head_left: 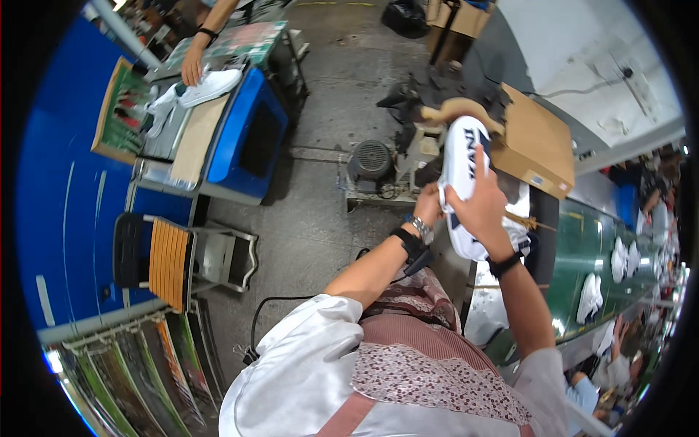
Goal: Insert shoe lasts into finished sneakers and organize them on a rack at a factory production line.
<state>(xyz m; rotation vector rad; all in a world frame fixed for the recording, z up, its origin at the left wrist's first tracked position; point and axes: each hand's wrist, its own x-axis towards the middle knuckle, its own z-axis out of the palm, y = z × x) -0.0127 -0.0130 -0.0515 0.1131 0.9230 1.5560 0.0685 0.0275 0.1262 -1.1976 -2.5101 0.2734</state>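
Observation:
A white shoe (461, 237) is held up in front of me with its sole facing me; the sole has dark lettering and a dark patch toward the far end. At its left edge, my left hand (429, 205) is closed on the side of the shoe, its fingertips partly hidden behind it. My right hand (482, 209) lies across the sole, thumb on the left and index finger stretched along it, gripping the shoe from the right. Just beyond the shoe is a curved tan piece (457, 109) on a machine (426, 151).
A grey motor (371, 160) sits left of the machine. An open cardboard box (539, 142) stands at right, beside a green conveyor (575, 262) carrying white shoes (590, 297). At far left, another person's hand (192, 65) touches a white shoe (211, 87). A slatted chair (169, 264) stands nearer.

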